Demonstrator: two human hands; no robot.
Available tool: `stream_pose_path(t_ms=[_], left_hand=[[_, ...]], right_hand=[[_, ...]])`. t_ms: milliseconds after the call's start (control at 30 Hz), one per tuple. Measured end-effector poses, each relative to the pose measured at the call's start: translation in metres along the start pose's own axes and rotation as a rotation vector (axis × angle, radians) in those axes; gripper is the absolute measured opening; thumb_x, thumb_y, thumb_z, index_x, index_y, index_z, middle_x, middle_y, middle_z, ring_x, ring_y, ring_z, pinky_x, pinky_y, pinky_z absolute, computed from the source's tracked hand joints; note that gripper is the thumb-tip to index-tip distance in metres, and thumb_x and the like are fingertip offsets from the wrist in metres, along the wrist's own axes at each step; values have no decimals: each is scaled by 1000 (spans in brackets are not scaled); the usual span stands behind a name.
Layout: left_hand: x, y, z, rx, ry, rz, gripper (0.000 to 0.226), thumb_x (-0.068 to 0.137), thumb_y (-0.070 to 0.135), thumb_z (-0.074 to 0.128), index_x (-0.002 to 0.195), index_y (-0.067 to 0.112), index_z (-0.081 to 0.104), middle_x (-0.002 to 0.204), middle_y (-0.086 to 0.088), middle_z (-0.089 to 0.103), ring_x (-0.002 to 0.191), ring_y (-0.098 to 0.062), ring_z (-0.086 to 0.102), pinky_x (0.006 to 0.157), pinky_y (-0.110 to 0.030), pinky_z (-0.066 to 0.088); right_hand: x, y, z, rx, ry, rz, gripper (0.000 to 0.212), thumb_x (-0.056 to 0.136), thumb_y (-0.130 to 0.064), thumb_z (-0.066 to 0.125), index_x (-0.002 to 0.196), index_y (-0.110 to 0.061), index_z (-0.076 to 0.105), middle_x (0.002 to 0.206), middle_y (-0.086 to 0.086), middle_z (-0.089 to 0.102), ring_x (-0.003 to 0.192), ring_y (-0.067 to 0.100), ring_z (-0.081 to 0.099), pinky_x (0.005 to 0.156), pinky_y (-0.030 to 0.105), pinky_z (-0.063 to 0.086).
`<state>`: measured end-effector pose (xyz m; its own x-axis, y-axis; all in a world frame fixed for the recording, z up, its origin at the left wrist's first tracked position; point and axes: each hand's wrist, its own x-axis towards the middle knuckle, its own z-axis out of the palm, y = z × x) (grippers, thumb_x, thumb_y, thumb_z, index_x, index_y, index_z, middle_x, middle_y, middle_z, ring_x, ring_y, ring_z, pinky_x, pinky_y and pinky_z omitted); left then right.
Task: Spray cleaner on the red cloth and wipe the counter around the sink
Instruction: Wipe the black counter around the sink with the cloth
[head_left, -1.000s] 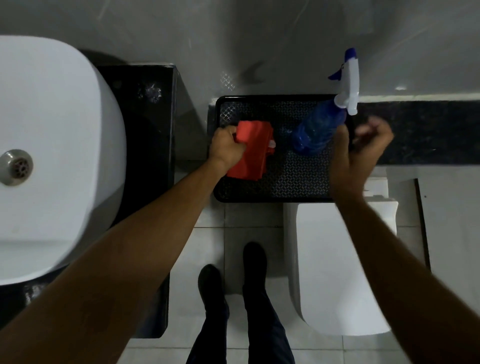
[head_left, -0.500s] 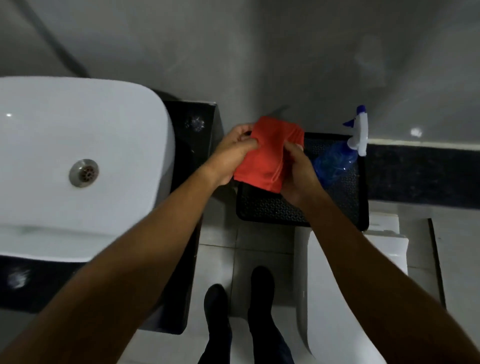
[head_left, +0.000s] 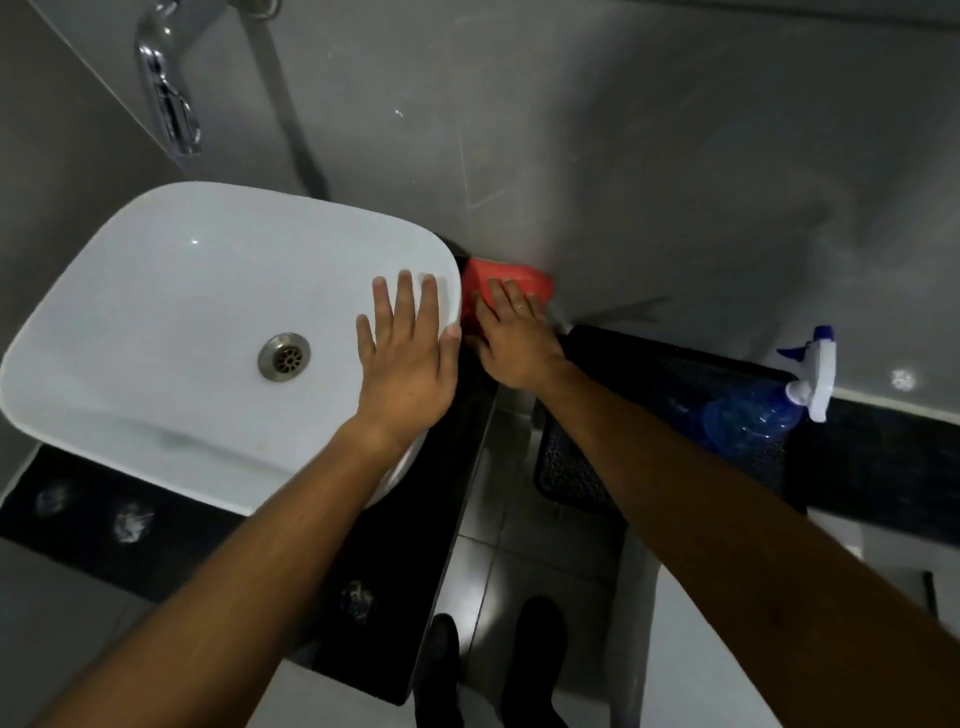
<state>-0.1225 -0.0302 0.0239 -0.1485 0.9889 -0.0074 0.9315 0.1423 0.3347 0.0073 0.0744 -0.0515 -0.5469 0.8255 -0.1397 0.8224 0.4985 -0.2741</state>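
Note:
The red cloth (head_left: 511, 279) lies on the black counter (head_left: 395, 561) in the back corner, right of the white sink (head_left: 171, 312) and against the wall. My right hand (head_left: 511, 338) presses flat on the cloth, fingers spread over it. My left hand (head_left: 408, 358) rests open on the sink's right rim, holding nothing. The blue spray bottle (head_left: 753, 418) with a white and blue trigger head lies on a black tray (head_left: 576, 478) to the right, away from both hands.
A chrome tap (head_left: 169, 98) sticks out of the grey wall above the sink. A white toilet tank (head_left: 691, 649) stands under the tray. Below are a tiled floor and my black shoes (head_left: 488, 670). A dark band runs along the wall on the right.
Both hands lifted the red cloth off the tray and carried it left. My right hand now presses it on the counter beside the sink, and my left hand has let go and rests on the rim.

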Motion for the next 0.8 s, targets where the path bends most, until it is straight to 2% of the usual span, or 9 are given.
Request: stream_pose_path(t_ms=[67, 167, 367, 467, 600, 700, 800], left_hand=[[-1, 2, 3, 0, 4, 19, 62, 103, 44, 12, 159, 20, 1, 168, -6, -8, 153, -26, -16, 123, -54, -3], [4, 6, 4, -11, -26, 15, 61, 103, 44, 11, 158, 23, -3, 167, -4, -12, 152, -24, -20, 123, -55, -4], [5, 7, 6, -39, -58, -4, 64, 100, 47, 6, 157, 23, -10, 166, -2, -18, 150, -22, -25, 121, -54, -11], [6, 7, 7, -9, -52, -26, 64, 100, 48, 5, 157, 23, -10, 166, -2, -18, 150, -23, -25, 121, -54, -11], [7, 9, 5, -1, -69, -48, 64, 101, 49, 6, 157, 24, -10, 166, -2, -17, 150, -23, -25, 122, -55, -10], [5, 10, 4, 7, -71, -59, 64, 102, 49, 7, 157, 22, -10, 166, -2, -18, 151, -24, -24, 121, -56, -10], [6, 8, 4, -4, -75, -64, 62, 104, 47, 10, 158, 22, -9, 166, -2, -18, 151, -24, -24, 121, -57, -10]], right_hand=[[-2, 5, 9, -121, 82, -39, 58, 107, -36, 32, 160, -13, 26, 171, 12, 16, 159, 30, 9, 128, 54, 8], [8, 20, 8, -221, 51, -179, 58, 109, -33, 25, 163, -15, 12, 173, 8, 7, 160, 25, 0, 129, 50, 3], [52, 22, 4, -250, -13, -362, 71, 104, -36, 38, 164, -19, 3, 173, 5, 1, 160, 24, -4, 130, 45, -2], [79, 15, 3, -187, 1, -502, 76, 103, -43, 47, 163, -17, 9, 173, 5, 8, 160, 24, 0, 128, 44, -4], [85, 12, 4, 155, 17, -424, 68, 102, -33, 57, 159, -10, 26, 167, 12, 29, 157, 24, 16, 130, 41, 8], [80, 16, 9, 4, 27, -469, 72, 103, -42, 52, 162, -15, 19, 170, 6, 23, 158, 25, 15, 130, 45, 9], [69, 23, 15, -97, 21, -376, 70, 104, -41, 43, 163, -24, 9, 173, 1, 11, 160, 25, 5, 129, 45, 4]])
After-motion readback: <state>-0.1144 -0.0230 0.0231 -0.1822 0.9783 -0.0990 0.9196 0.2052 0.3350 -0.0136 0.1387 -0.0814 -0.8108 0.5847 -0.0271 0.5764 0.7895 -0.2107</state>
